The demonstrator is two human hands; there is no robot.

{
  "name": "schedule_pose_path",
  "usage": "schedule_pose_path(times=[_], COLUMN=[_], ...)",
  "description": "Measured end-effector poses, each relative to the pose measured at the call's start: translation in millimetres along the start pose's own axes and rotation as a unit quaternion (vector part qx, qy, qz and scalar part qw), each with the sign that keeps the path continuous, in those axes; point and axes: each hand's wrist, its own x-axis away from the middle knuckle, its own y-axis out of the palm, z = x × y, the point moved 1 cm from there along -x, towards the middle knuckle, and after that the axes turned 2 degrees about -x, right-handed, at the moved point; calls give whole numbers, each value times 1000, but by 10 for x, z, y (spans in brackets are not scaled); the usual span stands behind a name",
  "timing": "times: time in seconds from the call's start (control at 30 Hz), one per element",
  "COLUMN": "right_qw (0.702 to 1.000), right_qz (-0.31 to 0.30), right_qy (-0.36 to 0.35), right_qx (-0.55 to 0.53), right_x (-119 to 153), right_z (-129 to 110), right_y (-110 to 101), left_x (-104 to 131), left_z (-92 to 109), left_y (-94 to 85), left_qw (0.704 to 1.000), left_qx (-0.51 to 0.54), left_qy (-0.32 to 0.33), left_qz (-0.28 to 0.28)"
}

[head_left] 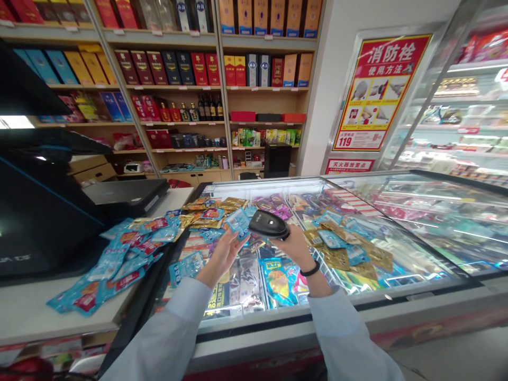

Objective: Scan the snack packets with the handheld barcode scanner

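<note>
My left hand (226, 253) is closed on a small blue snack packet (238, 223), its printed side turned up. A black barcode scanner (269, 224) sits in my right hand (292, 246), its head right beside the packet; the fingers around its handle are partly hidden. Both hands are above the glass top of a chest freezer (254, 312). Another blue packet (186, 269) lies on the glass left of my left wrist. To the right of my right hand is a pile of gold and blue packets (349, 246).
Blue and red packets (115, 264) are heaped on the white counter (35, 312) at left, by a black checkout terminal (43, 211). Gold packets (202, 203) lie at the freezer's back left. Shelves of boxes (170, 69) stand behind; a wall pillar (317, 132) rises at back right.
</note>
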Motion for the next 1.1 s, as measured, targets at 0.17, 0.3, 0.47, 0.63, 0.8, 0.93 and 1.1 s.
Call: schedule_pose_path(times=[0.17,0.3,0.47,0.63,0.8,0.93,1.1], right_qw=[1000,1000,1000,999,999,999,997], right_qz=[-9,-20,-20,-28,-41,-39,-30], right_qy=[-4,3,13,21,15,20,39], right_qx=[0,-8,-6,-16,-9,14,57], right_x=[11,22,26,26,17,1,-30], right_z=[-6,-38,-70,-72,-57,-25,0], right_y=[10,39,44,39,41,50,56], left_x=[11,39,38,38,30,18,16], left_z=[-109,-153,-184,-176,-176,-145,-38], left_y=[15,58,78,78,78,89,94], left_qw=[999,998,998,998,998,998,996], left_qx=[37,42,40,38,26,23,44], left_qy=[-1,21,26,33,38,39,52], left_qz=[34,30,38,42,39,37,53])
